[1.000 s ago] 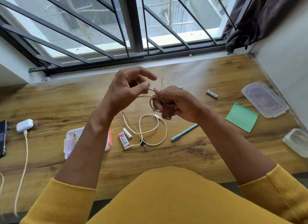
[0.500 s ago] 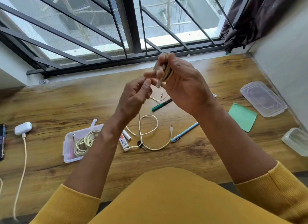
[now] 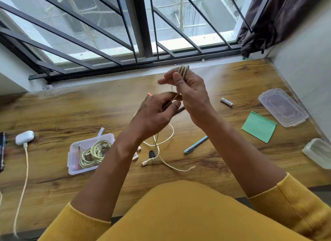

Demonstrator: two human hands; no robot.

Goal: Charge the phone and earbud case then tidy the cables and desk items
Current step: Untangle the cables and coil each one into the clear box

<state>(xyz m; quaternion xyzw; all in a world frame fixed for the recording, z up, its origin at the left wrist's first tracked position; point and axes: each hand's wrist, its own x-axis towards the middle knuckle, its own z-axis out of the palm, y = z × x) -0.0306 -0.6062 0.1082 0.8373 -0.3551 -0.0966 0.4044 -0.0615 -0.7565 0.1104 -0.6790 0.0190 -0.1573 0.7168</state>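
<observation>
My right hand (image 3: 190, 95) holds several loops of a cream cable (image 3: 183, 70) raised above the desk. My left hand (image 3: 157, 113) pinches the same cable just below the loops. The loose end of that cable (image 3: 167, 138) trails down onto the wooden desk (image 3: 71, 111). A clear plastic box (image 3: 72, 160) at the left holds another coiled cable (image 3: 93, 153). The white earbud case (image 3: 24, 137) lies at far left with a cable (image 3: 25, 169) plugged in. The phone (image 3: 2, 151) shows at the left edge.
Near the cable end lie a small black key-like item (image 3: 151, 153), a blue pen (image 3: 196, 144) and batteries (image 3: 226, 102). A green sticky pad (image 3: 258, 126), a clear lid (image 3: 283, 107) and another clear box (image 3: 318, 152) sit at the right, by the wall.
Both hands have lifted from low over the desk, and more loops are gathered in my right hand. The loose cable on the desk has grown shorter.
</observation>
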